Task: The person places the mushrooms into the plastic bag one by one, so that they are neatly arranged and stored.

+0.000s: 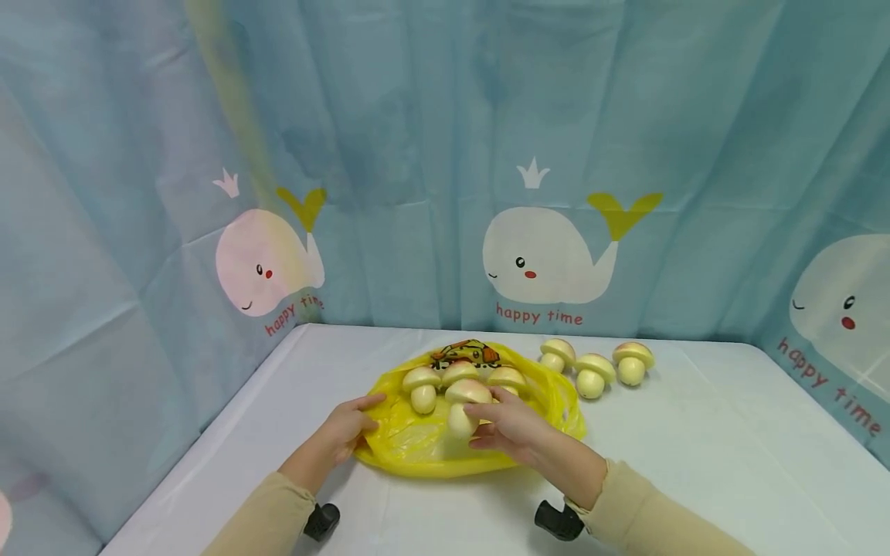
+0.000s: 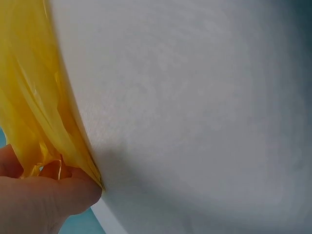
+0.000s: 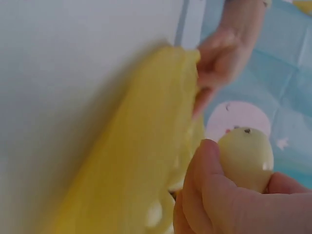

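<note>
A yellow plastic bag (image 1: 417, 468) lies open on the table, with several toy mushrooms inside, one of them at its left (image 1: 422, 398). My left hand (image 1: 345, 426) pinches the bag's left edge between thumb and fingers; the left wrist view shows the gathered plastic (image 2: 44, 97) in that hand (image 2: 48, 195). Over the bag's opening, my right hand (image 1: 511, 426) grips a mushroom (image 1: 462, 421) by its pale stem, cap up. From the right wrist, the rounded stem end (image 3: 246, 156) shows between the thumb and fingers of that hand (image 3: 229, 200).
Three more mushrooms stand or lean behind the bag to the right: one at the back (image 1: 558, 354), one nearer (image 1: 593, 376), one farther right (image 1: 633, 363). A white cloth (image 1: 695, 448) covers the table. Blue curtains (image 1: 417, 154) with whale prints hang behind and at the sides.
</note>
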Motion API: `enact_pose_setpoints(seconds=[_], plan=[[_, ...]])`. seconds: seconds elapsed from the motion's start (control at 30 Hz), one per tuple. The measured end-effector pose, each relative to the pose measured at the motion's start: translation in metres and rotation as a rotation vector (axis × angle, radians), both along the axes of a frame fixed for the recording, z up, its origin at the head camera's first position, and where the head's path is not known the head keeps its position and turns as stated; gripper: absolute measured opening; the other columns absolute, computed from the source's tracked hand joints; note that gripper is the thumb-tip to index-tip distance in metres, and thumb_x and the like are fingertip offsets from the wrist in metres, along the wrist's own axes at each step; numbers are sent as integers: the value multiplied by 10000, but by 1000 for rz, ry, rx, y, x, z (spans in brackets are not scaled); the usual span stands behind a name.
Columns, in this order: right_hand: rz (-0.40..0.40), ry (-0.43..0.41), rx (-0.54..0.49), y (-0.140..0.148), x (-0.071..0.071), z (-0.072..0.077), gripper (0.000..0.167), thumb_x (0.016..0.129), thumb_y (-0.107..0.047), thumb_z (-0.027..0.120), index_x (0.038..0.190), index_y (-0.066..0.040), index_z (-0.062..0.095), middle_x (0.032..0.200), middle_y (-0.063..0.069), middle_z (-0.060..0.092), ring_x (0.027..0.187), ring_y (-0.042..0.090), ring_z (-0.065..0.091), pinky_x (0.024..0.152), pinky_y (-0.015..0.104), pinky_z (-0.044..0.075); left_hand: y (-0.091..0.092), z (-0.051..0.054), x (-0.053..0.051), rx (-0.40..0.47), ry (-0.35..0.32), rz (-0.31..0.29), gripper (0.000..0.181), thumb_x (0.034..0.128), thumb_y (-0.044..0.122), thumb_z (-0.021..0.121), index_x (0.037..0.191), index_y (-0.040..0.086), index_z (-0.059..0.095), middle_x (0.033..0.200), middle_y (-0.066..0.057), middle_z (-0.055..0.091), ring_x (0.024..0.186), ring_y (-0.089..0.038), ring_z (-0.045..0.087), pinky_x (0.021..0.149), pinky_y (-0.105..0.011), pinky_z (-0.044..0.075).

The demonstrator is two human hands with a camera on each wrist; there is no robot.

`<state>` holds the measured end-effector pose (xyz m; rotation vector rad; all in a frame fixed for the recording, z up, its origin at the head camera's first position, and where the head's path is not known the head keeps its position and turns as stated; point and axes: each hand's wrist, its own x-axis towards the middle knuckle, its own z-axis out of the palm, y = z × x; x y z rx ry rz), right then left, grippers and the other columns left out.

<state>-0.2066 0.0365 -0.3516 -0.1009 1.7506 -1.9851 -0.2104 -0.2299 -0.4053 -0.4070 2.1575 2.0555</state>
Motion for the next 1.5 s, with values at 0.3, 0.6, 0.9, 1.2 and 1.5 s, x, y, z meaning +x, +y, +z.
enact_pose_setpoints(seconds=[0.3, 0.6, 0.9, 1.2, 1.5], plan=[[-20, 3, 13, -26, 2, -15, 705, 945, -101, 601, 1478, 70, 172, 1182, 236, 533, 871, 270, 573, 765, 374, 533, 3, 3, -3, -13, -3, -17, 567, 879, -160, 409, 1431, -38, 430, 1472, -312, 295, 1168, -373, 472, 861, -414, 504], [-39, 54, 175, -64, 8, -38, 705, 905, -116, 651, 1451, 59, 242, 1253, 205, 477, 989, 274, 517, 791, 386, 466, 5, 1, -2, -14, -2, -11, 573, 871, -164, 406, 1430, -39, 432, 1452, -314, 333, 1157, -364, 500, 851, -413, 522], [42, 129, 401, -79, 1, -45, 602, 916, -187, 668, 1408, -14, 369, 1238, 159, 500, 1023, 272, 510, 853, 433, 444, 5, -1, 2, -8, 13, -18, 573, 862, -175, 404, 1423, -58, 430, 1433, -325, 354, 1170, -382, 499, 874, -444, 516], [109, 101, 417, -77, -5, -45, 774, 846, -227, 759, 1454, -16, 329, 1273, 160, 496, 1048, 287, 509, 922, 491, 429, 0, 0, 1, -23, 3, -18, 574, 865, -167, 413, 1425, -47, 434, 1442, -318, 344, 1168, -371, 498, 869, -431, 518], [110, 109, 417, -73, -5, -45, 822, 797, -109, 795, 1458, -1, 320, 1372, 227, 425, 1097, 323, 491, 932, 521, 429, 1, 0, 1, -27, -3, -3, 571, 864, -168, 413, 1422, -46, 440, 1437, -313, 353, 1150, -356, 505, 855, -419, 525]])
